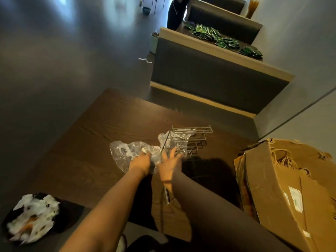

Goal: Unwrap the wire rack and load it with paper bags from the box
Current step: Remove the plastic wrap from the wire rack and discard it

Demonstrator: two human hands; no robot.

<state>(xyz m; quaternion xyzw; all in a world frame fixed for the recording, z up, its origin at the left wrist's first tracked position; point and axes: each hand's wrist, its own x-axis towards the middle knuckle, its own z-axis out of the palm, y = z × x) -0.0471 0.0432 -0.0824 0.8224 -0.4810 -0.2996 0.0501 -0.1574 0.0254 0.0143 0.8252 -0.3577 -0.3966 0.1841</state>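
One wire rack (189, 140), one cardboard box (283, 188), two hands.

- Left of the silver wire rack (189, 140), crumpled clear plastic wrap (127, 151) blocks my way across the dark wooden table (91, 151).
- Right of the rack, the torn brown cardboard box (283, 188) blocks me.
- Beyond the rack, bare tabletop gives room.

Box (283, 190) right of wire rack (189, 140)
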